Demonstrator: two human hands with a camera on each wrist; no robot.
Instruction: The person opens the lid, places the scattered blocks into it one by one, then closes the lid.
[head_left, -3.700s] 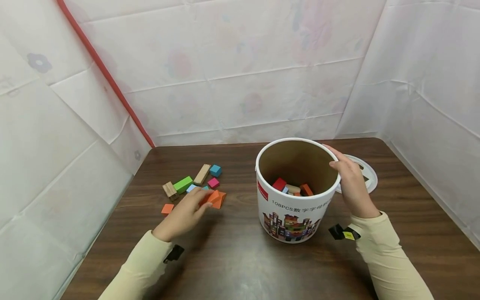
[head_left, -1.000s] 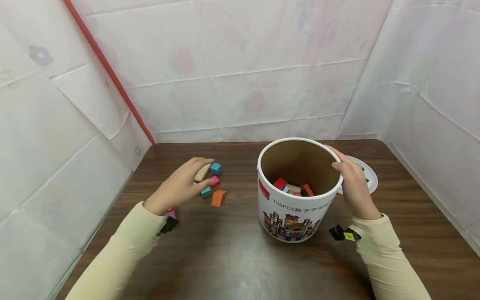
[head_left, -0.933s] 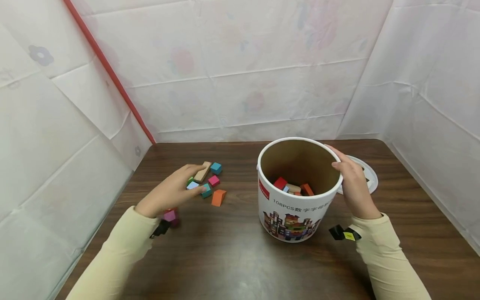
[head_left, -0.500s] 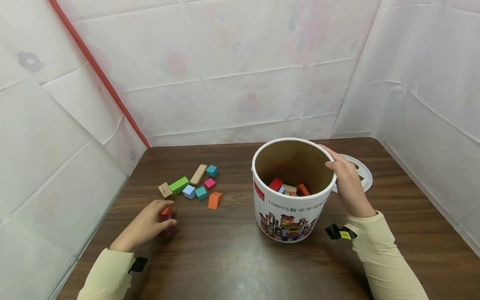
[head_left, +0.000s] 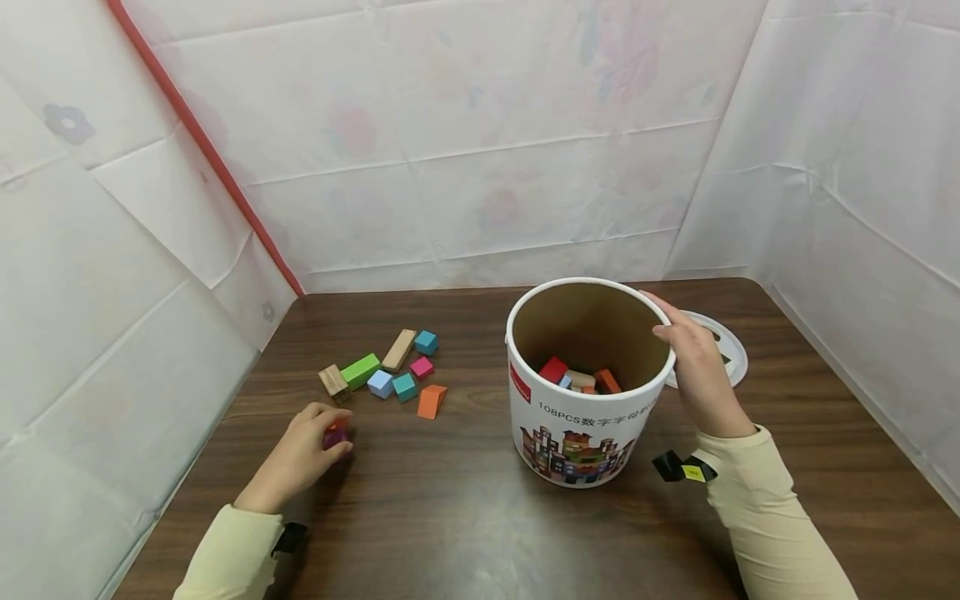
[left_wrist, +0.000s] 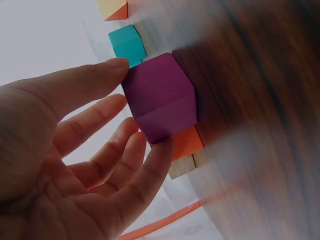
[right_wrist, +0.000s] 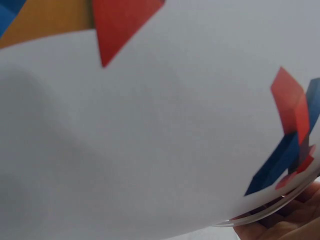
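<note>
My left hand (head_left: 328,432) lies on the table at the near left. It pinches a purple block (head_left: 334,436) between thumb and fingers. In the left wrist view that purple block (left_wrist: 162,97) is held at its edges, with a small orange block (left_wrist: 188,143) right behind it. My right hand (head_left: 686,354) grips the right rim of a tall white cardboard bucket (head_left: 585,433). Several coloured blocks lie in the bucket's bottom, a red one (head_left: 553,369) among them. The right wrist view shows only the bucket's printed wall (right_wrist: 150,130) and my fingertips (right_wrist: 295,220).
Loose blocks lie on the dark wooden table (head_left: 465,517) beyond my left hand: a green bar (head_left: 360,370), a long wooden bar (head_left: 399,349), an orange wedge (head_left: 431,401) and several small cubes. The bucket's white lid (head_left: 733,357) lies behind my right hand. White sheets wall the table.
My left hand has drawn back from the cluster of blocks to the near left and closed its fingers on the purple block. The right hand has stayed on the bucket rim.
</note>
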